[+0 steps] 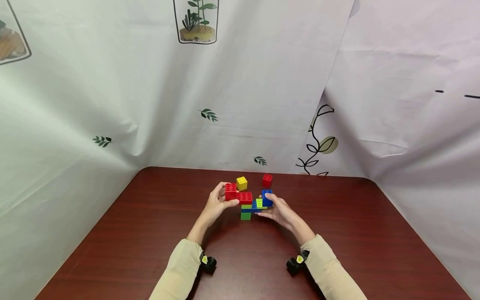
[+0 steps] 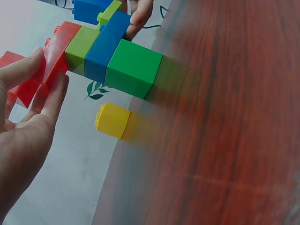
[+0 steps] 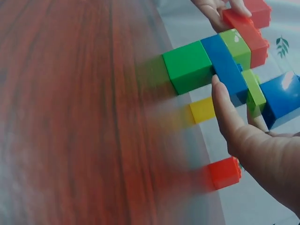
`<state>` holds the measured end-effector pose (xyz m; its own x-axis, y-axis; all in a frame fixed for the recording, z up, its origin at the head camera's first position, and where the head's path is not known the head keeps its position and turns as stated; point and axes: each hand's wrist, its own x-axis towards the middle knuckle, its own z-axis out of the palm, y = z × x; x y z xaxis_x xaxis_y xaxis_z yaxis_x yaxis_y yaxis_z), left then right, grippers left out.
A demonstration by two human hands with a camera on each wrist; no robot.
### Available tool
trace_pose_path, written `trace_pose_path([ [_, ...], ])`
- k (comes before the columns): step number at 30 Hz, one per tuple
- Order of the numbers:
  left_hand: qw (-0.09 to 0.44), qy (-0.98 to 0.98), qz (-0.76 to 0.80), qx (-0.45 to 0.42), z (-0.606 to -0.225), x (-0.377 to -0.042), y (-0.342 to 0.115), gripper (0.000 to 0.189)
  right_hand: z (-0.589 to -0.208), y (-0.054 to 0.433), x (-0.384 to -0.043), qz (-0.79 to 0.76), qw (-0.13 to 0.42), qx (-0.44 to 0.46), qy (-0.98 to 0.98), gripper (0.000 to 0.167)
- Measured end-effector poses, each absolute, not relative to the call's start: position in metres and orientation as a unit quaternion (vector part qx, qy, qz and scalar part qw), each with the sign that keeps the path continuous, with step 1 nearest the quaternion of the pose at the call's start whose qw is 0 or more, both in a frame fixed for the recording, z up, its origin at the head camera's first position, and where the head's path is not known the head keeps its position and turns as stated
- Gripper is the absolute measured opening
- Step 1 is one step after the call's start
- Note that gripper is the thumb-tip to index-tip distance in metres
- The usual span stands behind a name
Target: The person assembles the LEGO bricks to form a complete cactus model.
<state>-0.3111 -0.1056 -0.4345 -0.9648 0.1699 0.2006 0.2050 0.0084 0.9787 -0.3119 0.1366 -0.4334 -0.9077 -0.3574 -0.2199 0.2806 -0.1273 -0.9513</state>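
Both hands hold one assembly of toy building bricks between them, above the table. A green brick (image 1: 245, 216) forms its foot, with a long blue brick (image 2: 107, 49) on top and lime bricks (image 3: 235, 48) higher up. On the left, my left hand (image 1: 217, 202) pinches the long red brick (image 1: 245, 198), thumb on the near side and fingers beneath; a second red brick (image 1: 230, 191) sits on its left end. At the other side, my right hand (image 1: 280, 213) has its thumb on the upper blue brick (image 1: 267, 203), and a finger touches the long blue brick's underside.
Behind the assembly, a loose yellow brick (image 1: 241, 183) and a loose red brick (image 1: 267, 180) stand near the far edge of the dark red-brown table (image 1: 131, 237). A pale cloth backdrop (image 1: 240, 83) with plant prints hangs around it.
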Motion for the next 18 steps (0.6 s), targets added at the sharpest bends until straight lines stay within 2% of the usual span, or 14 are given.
trace_pose_path([
  [9,0.007,-0.707,-0.694,-0.134,-0.436,-0.309,-0.106,0.048,-0.438,0.144,-0.312,-0.737,0.256,-0.07,0.621,0.071],
  [14,0.011,-0.706,-0.694,-0.139,-0.436,-0.31,-0.106,0.047,-0.438,0.148,-0.316,-0.706,0.232,-0.086,0.663,0.082],
  [18,0.012,-0.707,-0.694,-0.139,-0.435,-0.311,-0.106,0.047,-0.439,0.148,-0.324,-0.715,0.187,-0.061,0.67,0.084],
])
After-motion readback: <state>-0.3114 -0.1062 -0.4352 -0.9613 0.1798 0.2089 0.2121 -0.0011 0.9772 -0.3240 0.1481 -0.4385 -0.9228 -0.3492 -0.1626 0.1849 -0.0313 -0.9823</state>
